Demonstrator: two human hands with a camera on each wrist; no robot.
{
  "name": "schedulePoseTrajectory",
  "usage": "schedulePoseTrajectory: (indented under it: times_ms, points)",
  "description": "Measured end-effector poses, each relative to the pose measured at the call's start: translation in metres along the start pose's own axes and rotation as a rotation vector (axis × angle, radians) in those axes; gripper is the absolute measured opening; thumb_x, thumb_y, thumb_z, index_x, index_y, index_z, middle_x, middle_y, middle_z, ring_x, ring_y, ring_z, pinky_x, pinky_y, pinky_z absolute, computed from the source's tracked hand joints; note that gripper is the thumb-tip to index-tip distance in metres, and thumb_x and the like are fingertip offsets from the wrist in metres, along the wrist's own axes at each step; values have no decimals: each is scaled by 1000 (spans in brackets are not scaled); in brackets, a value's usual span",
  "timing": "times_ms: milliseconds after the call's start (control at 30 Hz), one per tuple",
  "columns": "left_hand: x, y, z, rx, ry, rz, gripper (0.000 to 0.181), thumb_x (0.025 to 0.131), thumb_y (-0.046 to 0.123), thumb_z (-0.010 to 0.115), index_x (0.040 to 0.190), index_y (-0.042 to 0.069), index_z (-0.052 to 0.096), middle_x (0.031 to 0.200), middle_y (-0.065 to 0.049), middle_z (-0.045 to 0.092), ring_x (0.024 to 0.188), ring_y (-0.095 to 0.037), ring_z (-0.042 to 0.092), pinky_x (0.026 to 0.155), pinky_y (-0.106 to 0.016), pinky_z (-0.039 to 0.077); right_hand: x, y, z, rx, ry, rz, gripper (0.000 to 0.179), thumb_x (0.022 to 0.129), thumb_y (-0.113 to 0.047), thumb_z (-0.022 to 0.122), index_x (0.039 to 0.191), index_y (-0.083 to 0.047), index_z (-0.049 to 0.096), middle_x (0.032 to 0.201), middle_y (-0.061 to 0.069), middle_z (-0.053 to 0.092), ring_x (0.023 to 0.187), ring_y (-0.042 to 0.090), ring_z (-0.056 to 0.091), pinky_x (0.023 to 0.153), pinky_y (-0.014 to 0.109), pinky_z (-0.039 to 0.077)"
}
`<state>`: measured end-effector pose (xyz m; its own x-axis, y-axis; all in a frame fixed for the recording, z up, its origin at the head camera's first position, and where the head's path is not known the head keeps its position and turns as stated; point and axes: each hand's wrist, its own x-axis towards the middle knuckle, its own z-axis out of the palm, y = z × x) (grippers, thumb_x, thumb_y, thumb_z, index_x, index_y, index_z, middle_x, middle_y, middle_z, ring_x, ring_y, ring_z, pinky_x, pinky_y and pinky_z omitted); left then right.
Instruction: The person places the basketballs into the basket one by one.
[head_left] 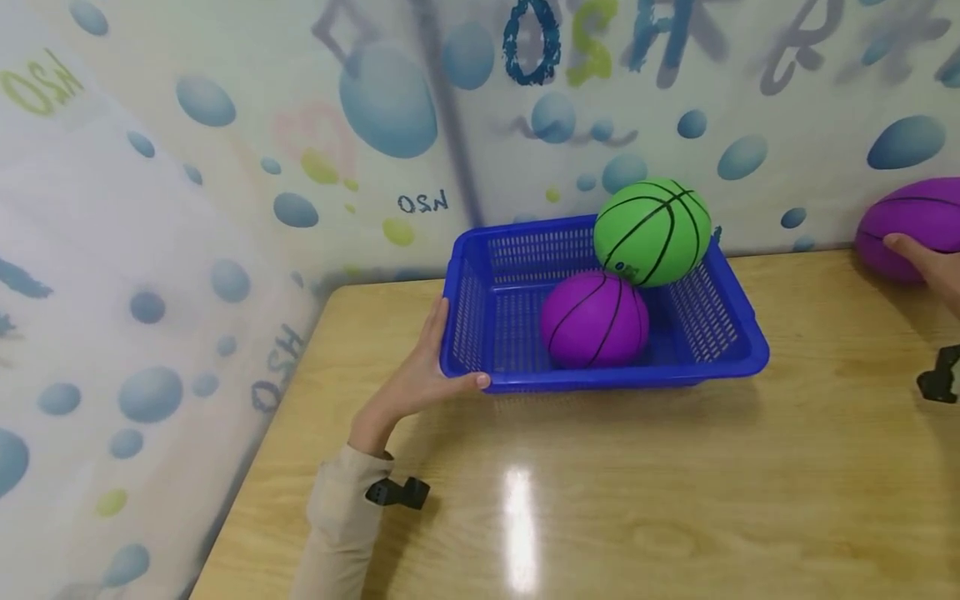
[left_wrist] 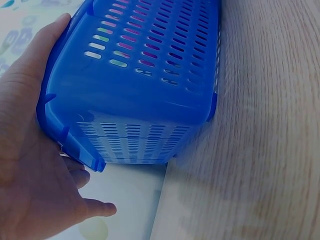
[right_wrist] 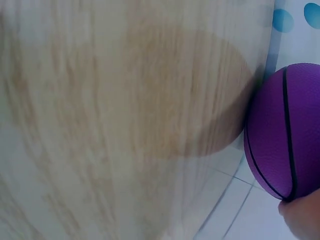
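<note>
My left hand [head_left: 412, 375] grips the left end of a blue plastic basket [head_left: 600, 377], its thumb on the front rim. In the left wrist view the thumb lies along the rim and the other fingers are around the corner, partly hidden. Inside the basket a purple ball [head_left: 595, 320] with black lines sits on the bottom. A green ball [head_left: 652, 232] rests at the back right, above the basket's rim. At the right edge of the head view, my right hand [head_left: 933, 271] holds another purple ball [head_left: 911, 221], thumb on its near side; the other fingers are out of view.
The basket stands on a wooden table [head_left: 600, 492]. A white wall covering [head_left: 510, 167] with blue and green bubbles runs along the table's back and left edges. Floor tiles [right_wrist: 225, 200] show past the table's edge in the right wrist view.
</note>
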<state>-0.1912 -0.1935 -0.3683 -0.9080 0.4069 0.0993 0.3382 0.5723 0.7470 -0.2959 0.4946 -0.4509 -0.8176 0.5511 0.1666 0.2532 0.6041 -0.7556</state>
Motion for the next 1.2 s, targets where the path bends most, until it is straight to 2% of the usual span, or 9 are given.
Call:
schedulePoseTrajectory:
  times_ms: [233,400,467,533,700,800,933,1100,1200]
  points:
    - [1,4,-2,12,-9,-4,122,68,51,77,150,21,-9,154,6,-12,139,-19,-1,106,-52,18,5,4,0,-5,6,1,99,80,-53,60,144,-40,-15,154,6,-9,139,30,0,107,52,10]
    - [-3,26,-7,-21,-28,-11,119,71,38,78,149,10,-7,154,-6,-11,139,-29,-1,105,-57,15,8,7,3,17,6,24,97,81,-51,59,144,-41,-14,154,7,-8,139,30,0,108,50,10]
    - [-4,29,-7,-36,-28,-18,117,71,31,78,149,8,-6,154,-8,-11,139,-31,0,105,-58,15,7,6,4,11,5,32,97,81,-53,59,144,-40,-14,154,7,-8,139,30,1,108,50,10]
    - [-4,25,-7,-23,-23,-21,116,72,29,78,149,9,-7,154,-8,-10,139,-30,-1,105,-57,15,6,5,5,11,16,38,97,80,-54,59,144,-41,-13,154,6,-6,139,29,2,108,49,11]
    - [0,7,-3,15,-8,-12,119,71,44,77,149,21,-9,154,2,-11,139,-21,-2,106,-54,16,9,4,3,9,22,47,96,81,-54,59,143,-44,-13,154,5,-5,139,30,3,108,50,12]
    - [1,3,-2,12,-1,-6,120,69,51,76,149,23,-9,154,5,-11,139,-19,-1,106,-54,16,14,7,1,-16,15,35,97,80,-57,59,142,-44,-14,154,7,-6,139,33,4,106,54,13]
    - [2,3,-2,15,1,-1,119,70,46,77,149,23,-8,154,5,-11,139,-21,-1,106,-54,17,21,7,1,2,34,1,97,79,-55,62,143,-46,-11,154,3,-4,139,30,4,107,52,13]
    - [1,6,-2,26,-13,-14,117,73,32,77,149,20,-10,153,2,-12,139,-24,-1,105,-55,17,6,-20,-2,98,62,-19,93,80,-50,63,144,-46,-5,153,-6,0,139,21,7,109,43,13]
    - [-3,19,-5,11,-20,-30,115,73,26,77,149,13,-9,154,-4,-12,139,-28,-2,106,-56,15,-6,-43,-4,154,77,-24,93,80,-46,65,145,-44,-1,151,-9,2,139,16,8,109,37,14]
